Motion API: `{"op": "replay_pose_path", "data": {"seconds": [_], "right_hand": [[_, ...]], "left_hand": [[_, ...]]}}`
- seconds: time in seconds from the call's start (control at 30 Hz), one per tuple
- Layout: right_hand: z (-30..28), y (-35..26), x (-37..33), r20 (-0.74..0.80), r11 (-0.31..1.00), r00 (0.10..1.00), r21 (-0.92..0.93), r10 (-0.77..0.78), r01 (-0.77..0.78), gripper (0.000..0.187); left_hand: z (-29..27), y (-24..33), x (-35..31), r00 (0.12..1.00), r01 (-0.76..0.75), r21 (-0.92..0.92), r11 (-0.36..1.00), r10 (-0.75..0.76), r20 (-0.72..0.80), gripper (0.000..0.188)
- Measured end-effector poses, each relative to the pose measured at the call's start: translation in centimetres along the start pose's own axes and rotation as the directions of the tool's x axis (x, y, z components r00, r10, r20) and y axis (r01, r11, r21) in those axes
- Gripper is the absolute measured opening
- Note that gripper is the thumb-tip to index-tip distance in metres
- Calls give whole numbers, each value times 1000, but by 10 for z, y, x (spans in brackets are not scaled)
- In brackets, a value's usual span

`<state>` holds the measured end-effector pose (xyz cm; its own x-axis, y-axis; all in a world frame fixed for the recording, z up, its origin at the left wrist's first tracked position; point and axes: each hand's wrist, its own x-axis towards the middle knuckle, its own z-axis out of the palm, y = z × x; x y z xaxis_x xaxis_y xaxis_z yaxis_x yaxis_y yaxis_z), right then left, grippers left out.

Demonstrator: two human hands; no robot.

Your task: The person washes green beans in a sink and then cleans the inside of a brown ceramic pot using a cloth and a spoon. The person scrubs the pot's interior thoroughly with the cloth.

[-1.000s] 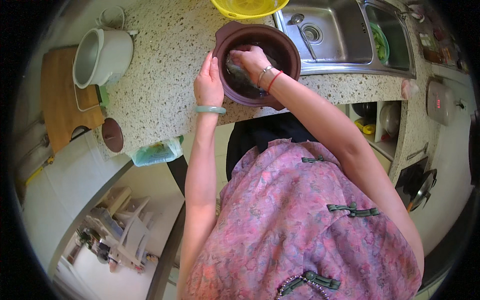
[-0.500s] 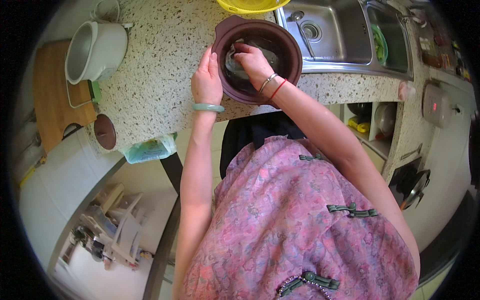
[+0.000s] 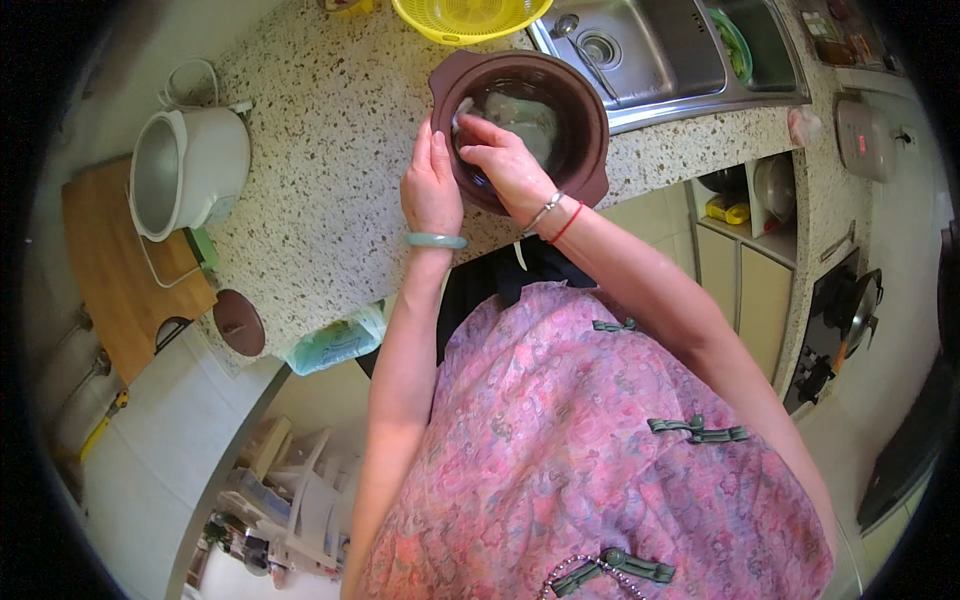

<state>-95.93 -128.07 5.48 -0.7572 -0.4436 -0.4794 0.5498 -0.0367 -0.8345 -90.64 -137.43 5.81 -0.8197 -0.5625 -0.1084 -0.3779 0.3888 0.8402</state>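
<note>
A dark brown two-eared pot (image 3: 594,130) stands on the speckled counter in front of me, with some wet sheen on its inner base. My left hand (image 3: 432,185) is closed on the pot's left rim, thumb and fingers steadying it. Inside the pot, my right hand (image 3: 508,172) is pressed against the left inner wall, fingers bent round a whitish cloth (image 3: 463,110). Only a small part of the cloth shows past the fingers.
A yellow colander (image 3: 470,22) sits behind the pot. To the right is a steel sink (image 3: 660,50) with a ladle (image 3: 590,62). On the left are a white cooker (image 3: 215,165), a wooden board (image 3: 120,260) and a brown lid (image 3: 240,322). A plastic bag (image 3: 340,340) hangs at the counter edge.
The view has shifted, so the counter and sink sit differently. My right hand has moved along the pot's inner wall with the cloth; my left hand keeps hold of the rim.
</note>
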Motion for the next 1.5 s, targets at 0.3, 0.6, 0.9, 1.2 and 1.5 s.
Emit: {"op": "replay_pose_path", "data": {"seconds": [0.3,0.6,0.9,1.2,1.5], "right_hand": [[2,3,-8,112,999,993,5,-32,32,53],[4,11,27,-171,989,979,-118,-112,93,57],[7,-8,-22,-21,993,999,111,-37,40,42],[-5,38,53,-340,939,940,-330,-20,-100,33],[-14,53,71,-280,996,959,-72,32,-55,34]], "left_hand": [[2,-13,3,996,-90,-12,996,90,16,39],[0,-6,1,993,-111,-14,994,111,35,41],[2,-6,-19,994,-89,-136,987,97,49,35],[6,2,-55,987,134,-220,966,-109,121,33],[-11,2,16,990,-138,177,975,129,64,42]]}}
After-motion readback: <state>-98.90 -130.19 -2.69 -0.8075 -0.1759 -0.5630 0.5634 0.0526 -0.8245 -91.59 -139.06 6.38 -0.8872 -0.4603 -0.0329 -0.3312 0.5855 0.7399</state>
